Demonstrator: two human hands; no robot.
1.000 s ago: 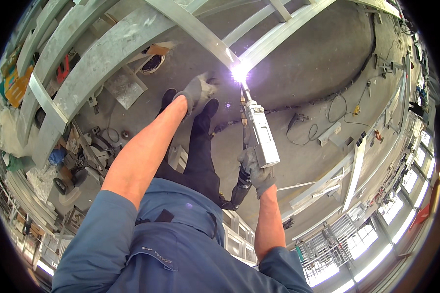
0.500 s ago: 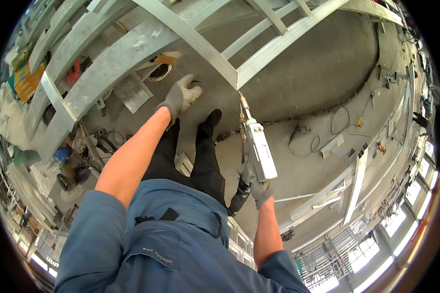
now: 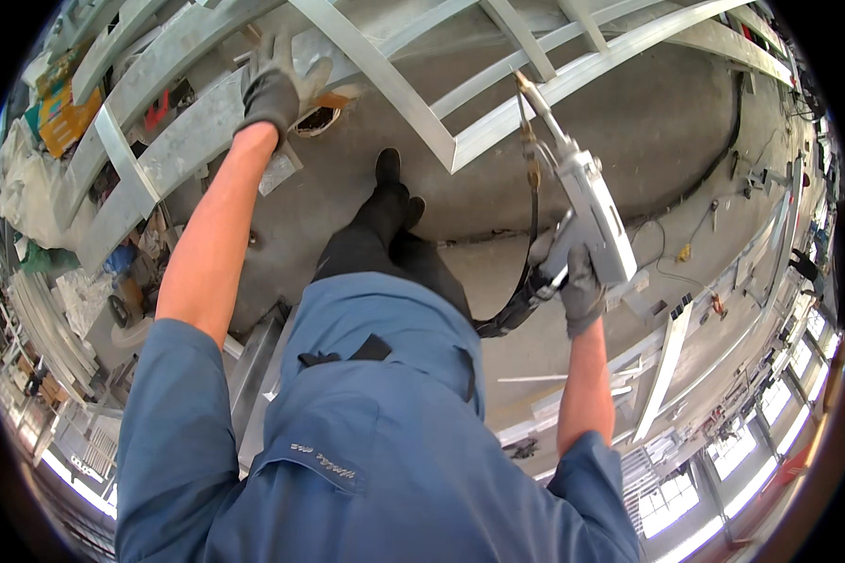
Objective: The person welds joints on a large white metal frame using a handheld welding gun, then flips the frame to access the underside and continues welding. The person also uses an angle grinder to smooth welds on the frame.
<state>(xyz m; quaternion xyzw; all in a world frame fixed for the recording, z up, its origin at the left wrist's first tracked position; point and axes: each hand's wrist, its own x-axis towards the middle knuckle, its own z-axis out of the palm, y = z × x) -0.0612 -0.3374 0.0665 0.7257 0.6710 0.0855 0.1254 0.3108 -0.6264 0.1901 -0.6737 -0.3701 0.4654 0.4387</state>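
Since the glare died, the torch shifted right.

Torch: in right grip, right of frame corner. Left grip: over curved beam, left of corner. Container: on floor, between left grip and corner.

I count one white welding gun, two gray gloves and two dark shoes. Two blue sleeves and two bare forearms show too.
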